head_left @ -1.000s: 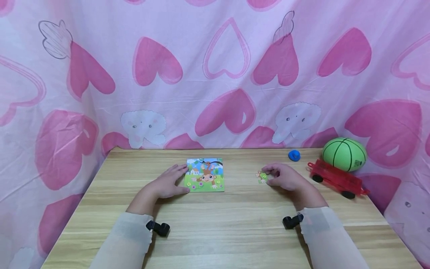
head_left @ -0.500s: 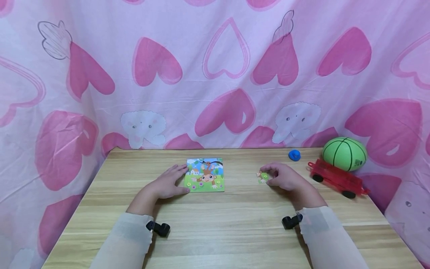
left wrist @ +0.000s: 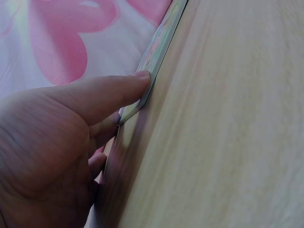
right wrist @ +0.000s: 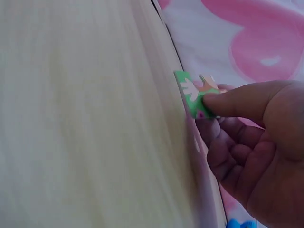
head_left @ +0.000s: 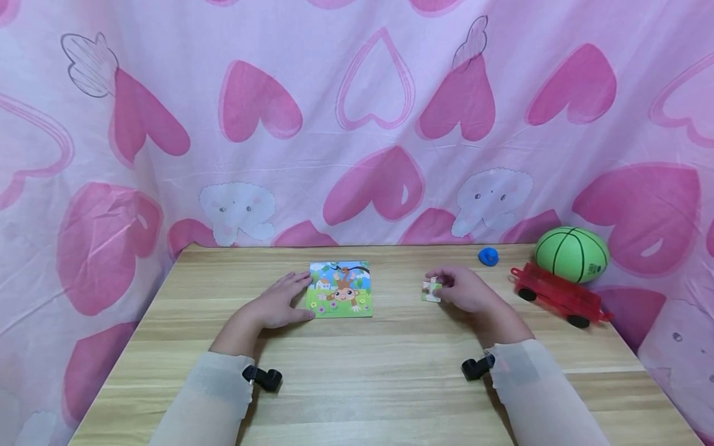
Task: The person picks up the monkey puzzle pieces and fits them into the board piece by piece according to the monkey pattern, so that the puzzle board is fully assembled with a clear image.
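A square jigsaw puzzle (head_left: 340,291) with a hanging monkey picture lies flat on the table. My left hand (head_left: 277,302) is at its left side, fingers on the left edge and the straight thumb at the near left corner. The left wrist view shows that thumb (left wrist: 111,92) against the puzzle's edge (left wrist: 156,57). To the right of the puzzle, my right hand (head_left: 464,290) pinches a small puzzle piece (head_left: 430,290) between thumb and fingers. In the right wrist view this puzzle piece (right wrist: 191,92) is green with a pale monkey hand and is tilted; the thumb covers part of it.
A small blue hat-shaped thing (head_left: 488,256) stands at the back right. Beside it are a red toy wagon (head_left: 558,294) with black wheels and a green ball (head_left: 572,254). A pink heart-patterned cloth (head_left: 379,155) hangs behind the wooden table (head_left: 368,378).
My right hand has moved slightly left with the puzzle piece, which has turned and is raised more upright. The left hand and the puzzle have stayed in place.
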Action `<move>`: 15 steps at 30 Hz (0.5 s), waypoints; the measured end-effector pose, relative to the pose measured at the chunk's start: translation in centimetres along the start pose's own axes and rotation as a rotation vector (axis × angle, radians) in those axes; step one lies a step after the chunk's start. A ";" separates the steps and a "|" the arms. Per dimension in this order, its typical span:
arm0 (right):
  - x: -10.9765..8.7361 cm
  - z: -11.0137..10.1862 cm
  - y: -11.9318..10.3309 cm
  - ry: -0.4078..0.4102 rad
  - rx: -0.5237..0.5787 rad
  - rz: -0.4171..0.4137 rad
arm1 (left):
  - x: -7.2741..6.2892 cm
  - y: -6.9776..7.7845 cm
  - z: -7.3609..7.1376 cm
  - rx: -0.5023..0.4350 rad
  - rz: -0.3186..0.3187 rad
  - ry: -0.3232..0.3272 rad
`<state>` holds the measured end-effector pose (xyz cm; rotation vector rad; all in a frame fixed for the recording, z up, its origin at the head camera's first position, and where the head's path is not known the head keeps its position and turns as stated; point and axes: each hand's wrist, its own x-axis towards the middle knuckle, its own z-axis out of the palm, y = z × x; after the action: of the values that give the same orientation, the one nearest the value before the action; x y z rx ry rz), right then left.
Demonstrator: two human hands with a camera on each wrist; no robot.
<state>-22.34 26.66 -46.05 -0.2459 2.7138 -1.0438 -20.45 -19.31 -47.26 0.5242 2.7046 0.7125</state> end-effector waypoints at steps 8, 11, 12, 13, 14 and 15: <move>0.7 2.1 -3.2 -0.029 0.067 -0.046 | 0.0 0.2 -0.1 -0.003 -0.002 -0.001; 1.2 3.1 -4.4 -0.057 0.083 -0.077 | 0.0 0.2 -0.1 -0.005 -0.007 -0.005; 1.3 3.4 -4.9 -0.069 0.096 -0.088 | 0.0 0.2 -0.1 -0.003 -0.007 -0.006; 1.5 3.7 -5.2 -0.078 0.104 -0.102 | 0.0 0.2 -0.1 -0.002 -0.008 -0.008; 1.7 4.1 -5.7 -0.086 0.111 -0.113 | 0.0 0.1 -0.1 -0.002 -0.008 -0.008; 1.9 4.4 -6.0 -0.094 0.117 -0.123 | 0.0 0.1 -0.1 -0.003 -0.008 -0.009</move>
<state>-22.56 19.03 -45.41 -0.4345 2.5714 -1.1890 -20.47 -19.25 -47.08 0.5137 2.6953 0.7104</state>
